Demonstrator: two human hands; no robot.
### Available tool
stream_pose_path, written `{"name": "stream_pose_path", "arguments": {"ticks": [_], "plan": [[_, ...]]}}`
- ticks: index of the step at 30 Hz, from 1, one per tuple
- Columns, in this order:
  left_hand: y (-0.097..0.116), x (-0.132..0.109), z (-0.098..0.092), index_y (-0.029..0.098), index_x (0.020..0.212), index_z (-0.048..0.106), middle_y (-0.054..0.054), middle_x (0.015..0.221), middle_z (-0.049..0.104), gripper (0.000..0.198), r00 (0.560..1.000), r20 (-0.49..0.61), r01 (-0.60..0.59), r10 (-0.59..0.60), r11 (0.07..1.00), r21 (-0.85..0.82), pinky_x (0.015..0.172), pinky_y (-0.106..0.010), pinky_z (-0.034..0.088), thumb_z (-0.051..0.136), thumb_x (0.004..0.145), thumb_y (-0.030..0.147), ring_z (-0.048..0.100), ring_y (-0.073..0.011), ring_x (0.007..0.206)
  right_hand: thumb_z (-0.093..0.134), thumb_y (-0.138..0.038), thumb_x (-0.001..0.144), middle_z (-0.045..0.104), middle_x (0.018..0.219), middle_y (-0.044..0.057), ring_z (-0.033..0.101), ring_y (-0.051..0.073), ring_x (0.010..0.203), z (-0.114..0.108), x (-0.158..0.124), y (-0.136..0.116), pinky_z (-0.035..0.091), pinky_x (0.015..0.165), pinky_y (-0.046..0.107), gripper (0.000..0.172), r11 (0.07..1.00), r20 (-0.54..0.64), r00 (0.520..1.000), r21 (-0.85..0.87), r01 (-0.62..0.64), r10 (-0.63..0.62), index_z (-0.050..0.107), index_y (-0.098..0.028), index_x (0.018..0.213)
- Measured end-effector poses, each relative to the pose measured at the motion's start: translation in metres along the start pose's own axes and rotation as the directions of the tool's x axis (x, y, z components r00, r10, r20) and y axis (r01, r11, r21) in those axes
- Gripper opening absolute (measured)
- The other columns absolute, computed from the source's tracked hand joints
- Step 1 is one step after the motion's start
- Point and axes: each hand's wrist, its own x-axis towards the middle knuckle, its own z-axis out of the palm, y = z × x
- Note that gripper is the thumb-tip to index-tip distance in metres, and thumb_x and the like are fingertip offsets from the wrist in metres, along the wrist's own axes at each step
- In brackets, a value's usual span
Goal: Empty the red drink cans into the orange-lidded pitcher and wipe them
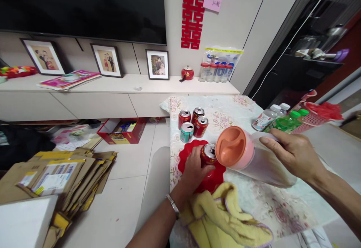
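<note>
My left hand [193,167] is wrapped round a red drink can [208,154] with its tab opening facing up, held over a red scalloped plate [184,152]. My right hand [293,152] grips the handle of a clear pitcher [265,161] with a pink-orange lid [232,146]. The pitcher is tilted on its side, lid towards the can, and brownish liquid shows inside. Its spout end touches or nearly touches the can's top; whether liquid flows I cannot tell. Behind the plate stand several cans, red ones [201,126] and a teal one [186,132].
A yellow towel [225,218] lies at the table's near edge. Bottles [266,117] and a pink basket [313,114] stand at the right. A white cabinet [113,84] runs along the wall. Flattened cardboard [64,176] and a red box [124,131] are on the floor.
</note>
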Motion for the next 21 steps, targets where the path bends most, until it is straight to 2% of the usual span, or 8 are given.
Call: {"name": "stream_pose_path", "arguments": {"ticks": [7, 21], "plan": [[0.0023, -0.0016, -0.0011, 0.02, 0.14, 0.051, -0.015, 0.138, 0.062, 0.069, 1.0, 0.009, -0.001, 0.001, 1.0, -0.011, 0.109, -0.057, 0.049, 0.08, 0.079, 0.03, 0.058, -0.0377, 0.132, 0.04, -0.077, 0.098, 0.041, 0.044, -0.004, 0.042, 0.013, 0.038, -0.0007, 0.0021, -0.0022, 0.034, 0.043, 0.03, 0.065, 1.0, 0.003, 1.0, 0.009, -0.011, 0.011, 0.048, -0.025, 0.059], [0.0061, -0.0036, -0.003, 0.023, 0.14, 0.052, -0.012, 0.139, 0.063, 0.071, 1.0, 0.003, 0.019, -0.019, 0.999, -0.031, 0.109, -0.051, 0.049, 0.084, 0.077, 0.025, 0.059, -0.0361, 0.132, 0.041, -0.077, 0.097, 0.042, 0.044, -0.003, 0.042, 0.013, 0.038, -0.0022, 0.0038, -0.0045, 0.034, 0.043, 0.031, 0.064, 0.999, 0.025, 0.999, 0.018, -0.031, 0.031, 0.048, -0.025, 0.059]]}}
